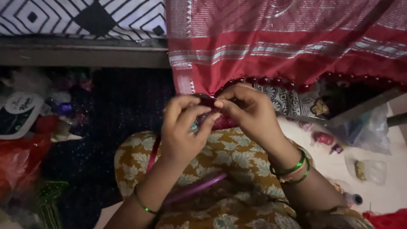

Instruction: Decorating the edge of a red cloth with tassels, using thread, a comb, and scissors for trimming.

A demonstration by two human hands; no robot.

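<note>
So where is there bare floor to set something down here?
Barest is the pale floor on the right, between the clear plastic bags and the thread spool. The dark mat beneath the red cloth is open. The left edge is crowded with packets.

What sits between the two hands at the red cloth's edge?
In the head view, the left hand and right hand pinch a small dark-red piece between their fingertips.

Pale floor (394, 191) strewn with plastic bags (369, 169) and thread spool (353, 198)

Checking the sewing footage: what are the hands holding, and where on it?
Both the left hand and right hand pinch the red cloth at its beaded bottom edge, fingertips meeting.
</note>
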